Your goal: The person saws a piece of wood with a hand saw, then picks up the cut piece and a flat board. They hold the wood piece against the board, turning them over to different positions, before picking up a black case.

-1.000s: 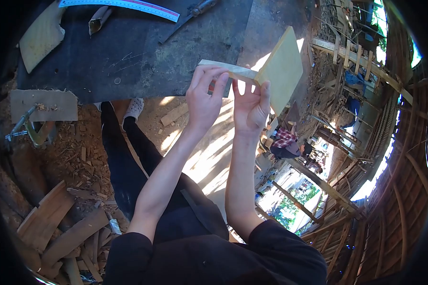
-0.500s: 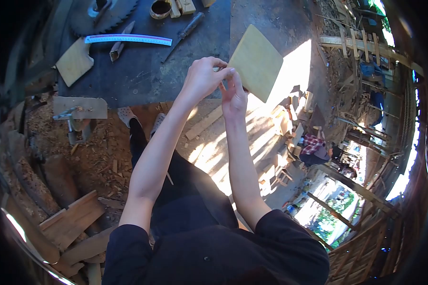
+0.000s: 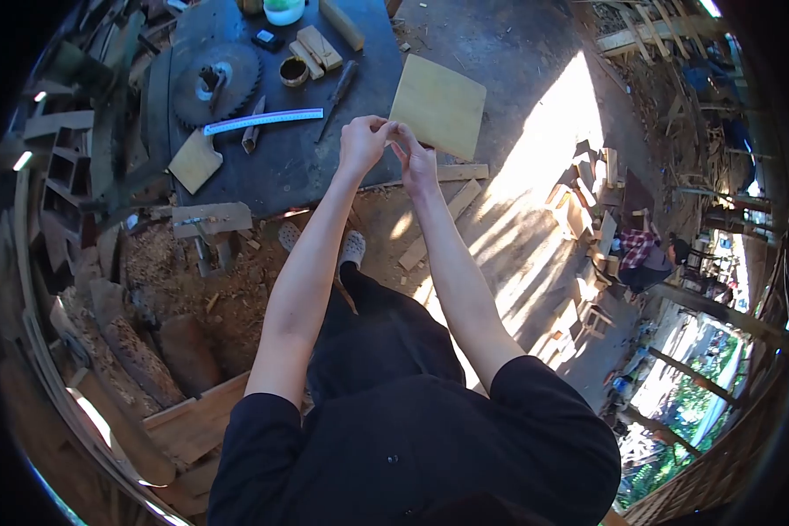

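Observation:
A flat, square, pale yellow wooden board (image 3: 438,105) is held up over the right edge of the dark worktable. My left hand (image 3: 364,142) is closed, its thumb and fingertips pinched together at the board's near left corner. Close beside it, my right hand (image 3: 418,165) grips the same near edge with bent fingers. The fingertips of both hands almost meet, and whatever lies between them is too small to make out. On the table to the left, a white ruler (image 3: 263,121) rests across a pointed piece of wood, and a dark-handled chisel-like tool (image 3: 337,98) lies near my left hand.
A circular saw blade (image 3: 217,85) is on the worktable (image 3: 298,171), beside a small round cup (image 3: 294,72), wood blocks (image 3: 318,48) and a cut wood piece (image 3: 195,161). Scrap timber (image 3: 188,425) fills the lower left. Another person (image 3: 644,250) is at the right.
My view has shifted and shows more of the tabletop. Both hands and the board have moved slightly farther forward, and the board has turned a little counterclockwise.

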`<state>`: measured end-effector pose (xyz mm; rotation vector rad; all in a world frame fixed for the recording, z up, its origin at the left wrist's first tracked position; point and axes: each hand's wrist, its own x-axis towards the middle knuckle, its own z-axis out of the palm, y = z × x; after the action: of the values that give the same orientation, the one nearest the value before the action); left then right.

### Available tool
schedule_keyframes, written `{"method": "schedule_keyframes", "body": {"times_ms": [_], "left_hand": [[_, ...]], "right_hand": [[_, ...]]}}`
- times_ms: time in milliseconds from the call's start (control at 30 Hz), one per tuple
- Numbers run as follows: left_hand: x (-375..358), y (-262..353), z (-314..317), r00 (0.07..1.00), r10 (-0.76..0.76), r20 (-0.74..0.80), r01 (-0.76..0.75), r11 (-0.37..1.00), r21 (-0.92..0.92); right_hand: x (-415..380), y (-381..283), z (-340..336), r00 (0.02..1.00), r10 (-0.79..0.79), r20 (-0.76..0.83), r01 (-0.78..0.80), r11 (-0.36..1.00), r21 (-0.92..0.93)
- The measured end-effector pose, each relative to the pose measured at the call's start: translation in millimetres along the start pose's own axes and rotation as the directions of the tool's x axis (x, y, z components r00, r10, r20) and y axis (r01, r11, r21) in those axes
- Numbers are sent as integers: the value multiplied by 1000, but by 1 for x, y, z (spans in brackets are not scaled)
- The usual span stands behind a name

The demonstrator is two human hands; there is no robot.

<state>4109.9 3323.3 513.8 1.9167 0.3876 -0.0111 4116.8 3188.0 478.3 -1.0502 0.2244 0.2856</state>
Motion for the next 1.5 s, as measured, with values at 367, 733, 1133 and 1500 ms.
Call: {"method": "schedule_keyframes", "body": {"times_ms": [367, 733, 1133, 1500], "left_hand": [[3, 7, -6, 997, -44, 64, 47, 998, -41], [13, -5, -6, 993, -61, 104, 67, 996, -51], [20, -13, -9, 977, -108, 182, 132, 983, -126], [18, -7, -13, 966, -150, 211, 169, 983, -74]], "right_hand": [[4, 1, -14, 998, 26, 54, -31, 996, 82], [2, -55, -72, 996, 67, -56, -55, 980, 191], [8, -69, -72, 997, 79, -27, -80, 995, -65], [4, -71, -71, 998, 67, -14, -68, 995, -76]]}}
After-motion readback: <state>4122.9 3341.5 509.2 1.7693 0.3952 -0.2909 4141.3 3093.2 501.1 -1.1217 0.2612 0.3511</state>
